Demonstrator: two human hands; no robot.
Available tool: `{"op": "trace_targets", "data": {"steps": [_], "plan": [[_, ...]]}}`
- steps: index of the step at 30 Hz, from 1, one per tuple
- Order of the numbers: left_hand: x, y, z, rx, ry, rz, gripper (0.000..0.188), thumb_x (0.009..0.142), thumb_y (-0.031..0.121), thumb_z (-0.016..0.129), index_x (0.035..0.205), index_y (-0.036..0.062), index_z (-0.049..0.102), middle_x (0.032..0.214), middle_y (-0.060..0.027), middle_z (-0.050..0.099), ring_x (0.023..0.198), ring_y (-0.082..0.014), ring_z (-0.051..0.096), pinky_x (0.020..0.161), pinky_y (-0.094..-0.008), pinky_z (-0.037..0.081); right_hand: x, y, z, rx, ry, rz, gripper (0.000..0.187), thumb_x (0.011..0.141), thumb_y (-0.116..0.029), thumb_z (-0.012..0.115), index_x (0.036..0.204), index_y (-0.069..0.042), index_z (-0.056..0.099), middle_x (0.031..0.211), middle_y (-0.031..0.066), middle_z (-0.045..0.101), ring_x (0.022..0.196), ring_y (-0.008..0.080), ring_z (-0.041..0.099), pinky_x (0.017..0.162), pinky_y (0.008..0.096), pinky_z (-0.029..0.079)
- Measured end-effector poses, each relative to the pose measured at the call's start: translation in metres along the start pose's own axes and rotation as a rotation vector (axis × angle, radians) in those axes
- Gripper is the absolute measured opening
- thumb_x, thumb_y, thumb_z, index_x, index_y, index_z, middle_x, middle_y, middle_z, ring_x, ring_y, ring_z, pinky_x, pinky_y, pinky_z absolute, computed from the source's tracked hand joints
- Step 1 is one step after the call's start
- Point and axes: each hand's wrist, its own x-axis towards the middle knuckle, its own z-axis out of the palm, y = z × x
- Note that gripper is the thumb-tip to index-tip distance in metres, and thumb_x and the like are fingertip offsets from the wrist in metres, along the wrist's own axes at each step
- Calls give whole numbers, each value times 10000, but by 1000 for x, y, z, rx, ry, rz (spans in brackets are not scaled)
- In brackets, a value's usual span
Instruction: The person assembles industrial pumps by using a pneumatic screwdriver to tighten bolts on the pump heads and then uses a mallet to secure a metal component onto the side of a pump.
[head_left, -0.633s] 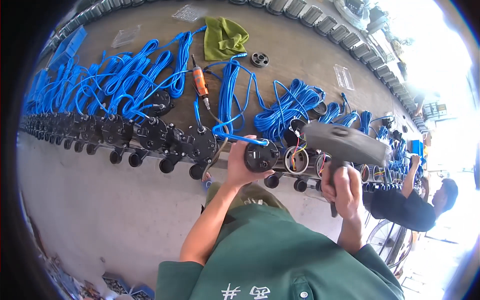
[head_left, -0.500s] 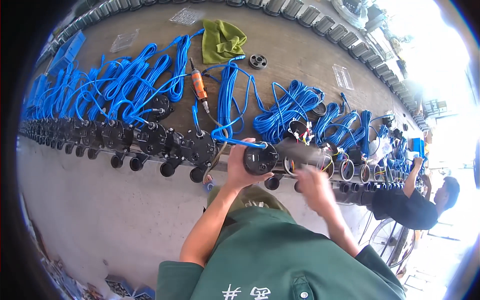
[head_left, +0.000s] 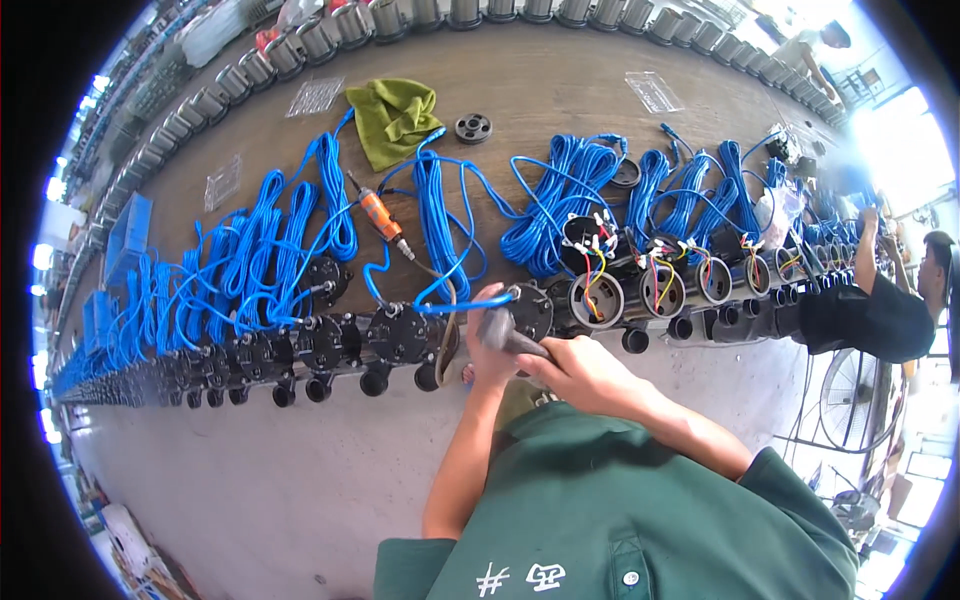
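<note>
My left hand [head_left: 488, 352] grips the side of a black round motor cover [head_left: 533, 312], which has a blue cable running from its top. Its fingers are partly hidden behind a hammer [head_left: 497, 328] with a grey, blurred head and a dark handle. My right hand [head_left: 578, 368] is closed around the handle. The hammer's head hangs in front of the left hand and the cover's left edge; whether it touches them I cannot tell. Left of the cover, more black round covers [head_left: 398, 335] sit in a row, their blue cables attached.
Coiled blue cables [head_left: 435, 215] lie along the bench [head_left: 560, 85]. An orange power screwdriver [head_left: 380, 215], a green cloth [head_left: 393, 120] and a black ring [head_left: 473, 128] lie behind. Open cylinders with coloured wires [head_left: 597, 300] stand to the right. Another person [head_left: 870, 310] works farther right.
My right hand has swung the hammer leftward and in toward the cover and my left hand. The view has shifted, and my left hand stays at the cover.
</note>
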Motion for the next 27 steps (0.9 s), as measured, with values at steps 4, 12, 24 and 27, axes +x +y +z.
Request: {"op": "trace_targets", "data": {"steps": [4,12,24,27], "plan": [[4,36,4,367,-17,77,1075,582,319,986,1440,0,422,1395,-148,528,1250,-259,557,1097,-399,437,-29,-30,-58,94,13,-25,439,1004,-409,577,934,18,653,680,220,610,622,347,627,619,449,472],[-95,-53,-35,578,145,-521,820,690,307,917,1309,-29,497,1123,-112,562,1140,-249,554,933,-429,467,-65,46,-49,353,344,-154,202,971,-226,621,1011,-28,636,880,35,601,824,151,549,746,305,465],[-94,-104,-20,351,144,-662,334,780,78,775,1096,32,679,901,14,637,757,-110,562,651,-303,480,-52,114,15,984,140,325,392,1076,-393,493,891,-47,490,727,-45,455,627,47,399,539,235,350],[-100,-120,-23,306,193,-562,266,782,71,771,1027,45,673,854,10,629,677,-97,543,569,-291,448,-52,105,6,1015,202,255,463,1074,-467,455,907,-38,495,661,-33,421,547,38,345,470,211,284]]}}
